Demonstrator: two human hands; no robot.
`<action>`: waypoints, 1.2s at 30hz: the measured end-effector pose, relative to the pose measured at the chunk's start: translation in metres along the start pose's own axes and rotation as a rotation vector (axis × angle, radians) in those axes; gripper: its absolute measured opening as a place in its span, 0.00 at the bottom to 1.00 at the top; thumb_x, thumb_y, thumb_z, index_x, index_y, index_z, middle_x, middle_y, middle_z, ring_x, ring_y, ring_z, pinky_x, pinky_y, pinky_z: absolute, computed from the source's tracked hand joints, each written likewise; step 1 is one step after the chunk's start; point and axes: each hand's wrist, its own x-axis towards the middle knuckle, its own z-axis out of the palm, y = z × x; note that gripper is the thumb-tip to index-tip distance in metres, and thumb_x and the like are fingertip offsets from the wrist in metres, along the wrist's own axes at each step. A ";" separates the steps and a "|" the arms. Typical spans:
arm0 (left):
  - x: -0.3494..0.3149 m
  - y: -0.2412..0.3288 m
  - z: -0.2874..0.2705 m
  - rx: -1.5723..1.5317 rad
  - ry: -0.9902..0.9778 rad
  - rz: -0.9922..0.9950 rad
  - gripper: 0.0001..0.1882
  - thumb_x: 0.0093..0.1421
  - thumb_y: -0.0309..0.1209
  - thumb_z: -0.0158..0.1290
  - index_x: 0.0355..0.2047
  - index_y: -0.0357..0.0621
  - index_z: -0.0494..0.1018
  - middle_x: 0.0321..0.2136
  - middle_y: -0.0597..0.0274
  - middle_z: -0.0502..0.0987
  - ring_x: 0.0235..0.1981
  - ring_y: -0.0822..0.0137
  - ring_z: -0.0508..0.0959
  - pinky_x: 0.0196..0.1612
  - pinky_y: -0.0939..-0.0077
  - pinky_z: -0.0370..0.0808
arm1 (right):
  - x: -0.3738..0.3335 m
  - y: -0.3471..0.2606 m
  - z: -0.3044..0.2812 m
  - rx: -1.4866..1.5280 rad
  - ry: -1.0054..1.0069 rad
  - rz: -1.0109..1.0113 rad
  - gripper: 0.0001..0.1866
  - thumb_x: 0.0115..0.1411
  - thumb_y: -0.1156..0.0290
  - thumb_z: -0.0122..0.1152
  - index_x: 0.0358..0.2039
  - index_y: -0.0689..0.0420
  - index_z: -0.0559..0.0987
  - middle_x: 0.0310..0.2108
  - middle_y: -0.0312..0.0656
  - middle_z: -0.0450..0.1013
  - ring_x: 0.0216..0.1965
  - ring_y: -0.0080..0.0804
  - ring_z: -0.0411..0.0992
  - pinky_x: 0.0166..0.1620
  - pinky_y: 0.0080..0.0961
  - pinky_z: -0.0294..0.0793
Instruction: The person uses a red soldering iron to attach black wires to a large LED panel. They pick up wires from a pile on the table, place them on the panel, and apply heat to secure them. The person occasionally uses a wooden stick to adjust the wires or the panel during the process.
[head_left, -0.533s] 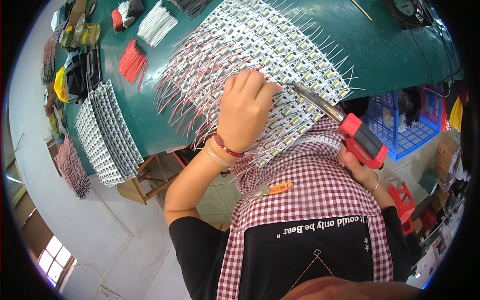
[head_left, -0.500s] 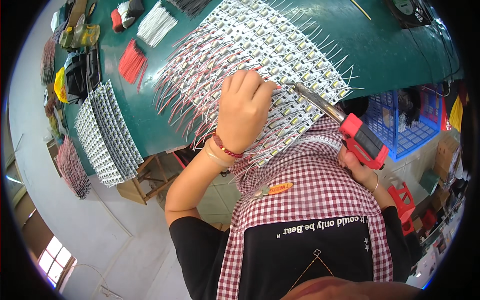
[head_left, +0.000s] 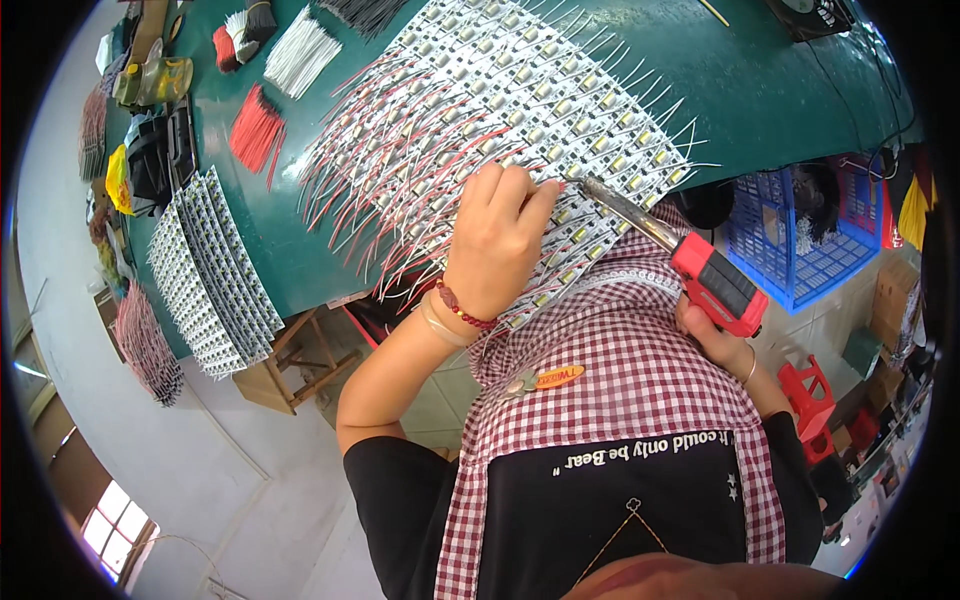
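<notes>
A large sheet of white LED circuit boards (head_left: 520,70), with rows of small components, lies over the green table's near edge. Red and white wires stick out along its left side, and short white wires along its right. My left hand (head_left: 503,232) is above the sheet, thumb and fingertips pinched on a thin red wire (head_left: 562,187), most of which the hand hides. My right hand (head_left: 714,335) is closed around the handle of a red and black soldering gun (head_left: 722,284). Its metal tip points left and meets the sheet close to my left fingertips.
On the green table (head_left: 700,110) lie bundles of red wires (head_left: 258,132) and white wires (head_left: 302,52). A stack of finished-looking LED sheets (head_left: 215,275) overhangs the left edge. A blue plastic crate (head_left: 790,245) and a red stool (head_left: 805,400) stand at the right.
My left hand has shifted slightly right and down over the sheet, still pinching. The soldering gun has moved a little left and down, with its tip still near those fingertips.
</notes>
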 end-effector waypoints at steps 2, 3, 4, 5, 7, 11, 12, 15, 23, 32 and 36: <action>0.001 -0.002 -0.001 0.001 -0.001 0.009 0.12 0.49 0.22 0.52 0.36 0.37 0.76 0.26 0.60 0.64 0.31 0.61 0.67 0.35 0.68 0.65 | 0.002 -0.003 0.001 -0.010 -0.007 0.001 0.09 0.52 0.73 0.63 0.33 0.62 0.77 0.25 0.41 0.74 0.25 0.32 0.73 0.31 0.27 0.72; 0.001 -0.003 -0.001 0.002 -0.001 0.013 0.12 0.49 0.22 0.52 0.36 0.37 0.76 0.27 0.60 0.65 0.31 0.61 0.67 0.35 0.68 0.65 | 0.003 -0.004 0.001 -0.020 -0.005 -0.003 0.09 0.52 0.73 0.63 0.33 0.62 0.77 0.25 0.41 0.74 0.25 0.32 0.73 0.31 0.26 0.72; 0.001 -0.002 -0.001 0.007 -0.003 0.018 0.12 0.49 0.22 0.52 0.36 0.37 0.76 0.27 0.60 0.65 0.31 0.61 0.67 0.36 0.68 0.65 | 0.004 -0.003 0.001 -0.028 -0.006 -0.008 0.09 0.52 0.73 0.63 0.33 0.62 0.77 0.25 0.41 0.74 0.25 0.33 0.73 0.31 0.26 0.72; 0.001 -0.001 0.000 0.012 -0.006 0.022 0.12 0.49 0.23 0.52 0.36 0.37 0.76 0.27 0.60 0.65 0.31 0.61 0.67 0.36 0.68 0.65 | 0.003 -0.002 0.002 -0.041 -0.002 -0.018 0.09 0.52 0.73 0.63 0.33 0.62 0.77 0.25 0.41 0.73 0.25 0.33 0.72 0.31 0.26 0.72; 0.002 -0.001 0.000 0.023 -0.009 0.028 0.11 0.50 0.23 0.52 0.36 0.37 0.76 0.27 0.60 0.65 0.32 0.61 0.67 0.36 0.68 0.66 | 0.004 -0.003 0.002 -0.053 0.000 -0.029 0.08 0.52 0.73 0.63 0.32 0.62 0.77 0.25 0.41 0.73 0.25 0.33 0.72 0.31 0.26 0.72; 0.003 0.000 -0.003 0.045 -0.025 0.026 0.11 0.50 0.23 0.52 0.35 0.38 0.76 0.28 0.60 0.65 0.32 0.61 0.68 0.37 0.69 0.66 | 0.000 -0.002 0.000 -0.055 0.001 -0.041 0.06 0.52 0.73 0.62 0.29 0.61 0.78 0.24 0.41 0.74 0.24 0.33 0.73 0.30 0.27 0.72; 0.003 0.001 -0.004 0.049 -0.032 0.022 0.11 0.50 0.24 0.52 0.35 0.38 0.76 0.28 0.61 0.66 0.33 0.61 0.68 0.37 0.69 0.66 | -0.001 0.000 0.000 -0.054 0.007 -0.044 0.06 0.52 0.73 0.62 0.29 0.61 0.78 0.23 0.40 0.74 0.23 0.33 0.73 0.30 0.27 0.72; 0.007 0.001 -0.009 0.091 -0.043 0.038 0.10 0.50 0.24 0.52 0.35 0.39 0.76 0.28 0.61 0.67 0.33 0.62 0.69 0.37 0.69 0.65 | -0.002 0.004 0.000 -0.043 0.024 -0.043 0.06 0.52 0.72 0.63 0.27 0.61 0.78 0.22 0.40 0.75 0.23 0.33 0.73 0.29 0.27 0.72; 0.008 0.000 -0.008 0.093 -0.012 0.047 0.13 0.47 0.22 0.54 0.35 0.42 0.78 0.25 0.65 0.67 0.29 0.65 0.68 0.34 0.70 0.64 | 0.005 -0.016 0.004 -0.057 -0.021 0.015 0.09 0.55 0.67 0.59 0.29 0.60 0.75 0.25 0.39 0.71 0.26 0.29 0.70 0.31 0.25 0.69; 0.008 0.000 -0.008 0.088 -0.034 0.044 0.12 0.48 0.22 0.54 0.35 0.42 0.78 0.24 0.64 0.66 0.28 0.64 0.68 0.33 0.70 0.64 | -0.001 -0.006 0.001 -0.007 -0.002 0.038 0.07 0.53 0.72 0.62 0.29 0.62 0.77 0.25 0.41 0.74 0.25 0.33 0.73 0.30 0.28 0.71; 0.009 -0.001 -0.009 0.157 -0.025 0.070 0.09 0.49 0.24 0.54 0.33 0.44 0.77 0.25 0.66 0.67 0.30 0.66 0.69 0.35 0.70 0.64 | -0.004 0.000 -0.001 -0.041 -0.010 0.015 0.06 0.56 0.71 0.61 0.30 0.62 0.78 0.23 0.39 0.74 0.24 0.31 0.73 0.30 0.27 0.71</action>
